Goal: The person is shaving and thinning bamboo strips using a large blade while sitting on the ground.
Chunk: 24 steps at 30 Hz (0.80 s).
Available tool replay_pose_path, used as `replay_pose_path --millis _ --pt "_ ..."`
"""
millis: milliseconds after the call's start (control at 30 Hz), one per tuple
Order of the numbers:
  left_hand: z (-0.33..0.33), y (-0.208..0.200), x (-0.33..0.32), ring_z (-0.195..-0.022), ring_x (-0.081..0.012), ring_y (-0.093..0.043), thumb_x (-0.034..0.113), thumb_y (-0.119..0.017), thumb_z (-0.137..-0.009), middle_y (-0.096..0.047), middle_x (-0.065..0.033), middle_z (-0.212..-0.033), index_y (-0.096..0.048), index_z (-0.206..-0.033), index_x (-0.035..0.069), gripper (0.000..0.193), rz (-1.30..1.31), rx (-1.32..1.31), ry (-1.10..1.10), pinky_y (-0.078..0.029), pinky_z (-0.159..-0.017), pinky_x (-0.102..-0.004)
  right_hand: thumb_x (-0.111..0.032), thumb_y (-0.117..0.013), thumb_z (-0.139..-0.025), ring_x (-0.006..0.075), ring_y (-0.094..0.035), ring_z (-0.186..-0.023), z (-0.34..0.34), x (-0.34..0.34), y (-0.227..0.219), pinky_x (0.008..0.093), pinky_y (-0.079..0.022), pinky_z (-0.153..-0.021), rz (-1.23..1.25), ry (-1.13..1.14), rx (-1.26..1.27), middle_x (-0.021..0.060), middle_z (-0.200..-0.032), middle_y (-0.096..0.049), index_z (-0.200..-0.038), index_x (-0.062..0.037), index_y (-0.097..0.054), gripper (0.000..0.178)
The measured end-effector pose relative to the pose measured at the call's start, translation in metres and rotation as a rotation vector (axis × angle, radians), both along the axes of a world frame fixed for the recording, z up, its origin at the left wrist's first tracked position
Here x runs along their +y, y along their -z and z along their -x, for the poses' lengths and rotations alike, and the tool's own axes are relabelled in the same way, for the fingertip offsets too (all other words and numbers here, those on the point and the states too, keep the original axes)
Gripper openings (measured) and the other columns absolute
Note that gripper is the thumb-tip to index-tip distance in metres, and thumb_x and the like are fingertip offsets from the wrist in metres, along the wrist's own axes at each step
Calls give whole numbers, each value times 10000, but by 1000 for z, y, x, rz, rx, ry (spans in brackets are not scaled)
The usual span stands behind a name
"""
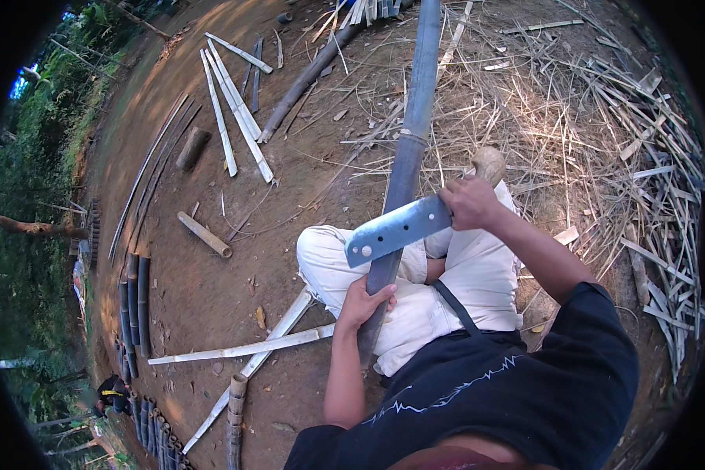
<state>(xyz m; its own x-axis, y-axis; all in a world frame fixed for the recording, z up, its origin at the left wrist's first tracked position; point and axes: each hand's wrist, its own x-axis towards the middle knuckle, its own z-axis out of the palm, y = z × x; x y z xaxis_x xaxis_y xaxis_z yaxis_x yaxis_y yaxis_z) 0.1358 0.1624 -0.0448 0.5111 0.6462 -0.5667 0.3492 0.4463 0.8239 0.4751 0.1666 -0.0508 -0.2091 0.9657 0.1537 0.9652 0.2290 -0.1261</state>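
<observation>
A long split bamboo strip slants from my lap away past the top of the view. Near its close end, my left hand is closed around it. My right hand grips a machete with a broad grey blade and several round holes. Its rounded wooden handle end sticks out beyond my fist. The blade lies across the bamboo strip, a little farther out than my left hand; I cannot tell whether its edge has bitten in.
Bamboo shavings litter the ground ahead and right, with a pile of offcuts at far right. Pale split strips lie ahead left. Two more strips cross beside my knee. Dark bamboo poles and short bamboo pieces lie left.
</observation>
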Motion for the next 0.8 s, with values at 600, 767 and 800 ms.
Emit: replay_pose_path --millis 600,767,800 --pt "6 3 7 -641 -112 -660 160 -850 -807 -758 -96 -917 -671 -1050 -12 347 41 85 65 -535 -615 -277 -228 -682 -725 372 -706 -732 -62 14 22 467 -573 -712 13 381 230 211 -774 -696 -856 -37 -699 232" --pt "2 -1 15 -662 -119 -673 119 -841 -800 -752 -101 -1010 -695 -1072 -22 340 135 -13 28 -555 -633 -279 -265 -667 -769 395 -705 -744 -42 29 -4 486 -573 -749 31 624 448 215 -785 -704 -866 -48 -705 242" --pt "3 -4 15 -666 -122 -675 114 -839 -799 -750 -105 -1028 -697 -1075 -22 339 138 -28 28 -558 -634 -280 -264 -669 -751 389 -710 -770 -37 19 1 484 -573 -750 48 486 328 207 -814 -709 -868 -45 -696 250"
